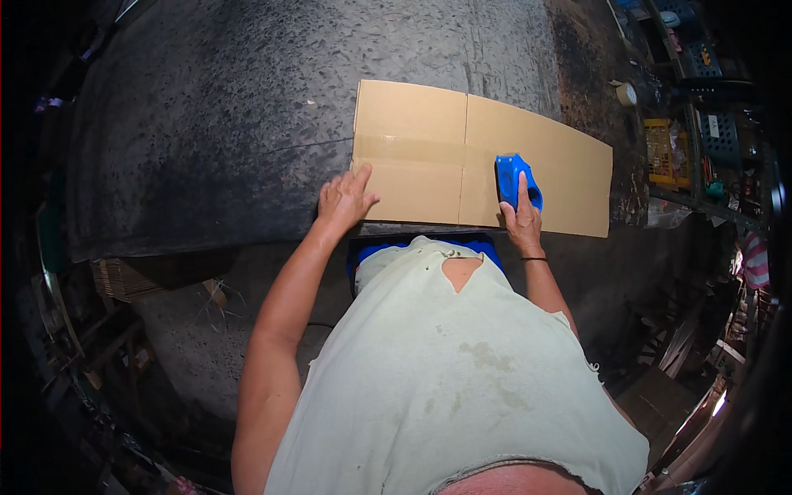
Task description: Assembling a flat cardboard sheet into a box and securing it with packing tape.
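Right of the cardboard sheet (pixel 478 165), near the table's far edge, lies a roll of tape (pixel 627 94); beyond it a yellow crate (pixel 657 153) sits among cluttered shelving. Lower left of the sheet, what may be stacked cardboard (pixel 124 279) shows dimly under the table. The sheet lies flat along the near edge of a dark, scuffed tabletop (pixel 223 148), before the person's pale, stained shirt (pixel 454 363); the room around it is dim. The left hand (pixel 345 198) rests at the sheet's left edge, fingers slightly spread, thumb apart. Over the sheet's right half, the right hand (pixel 523 221) grips a blue handheld tool (pixel 506 175), index finger laid along it. The sheet is plain brown, creased crosswise, with a glossy tape-like band left of the crease.
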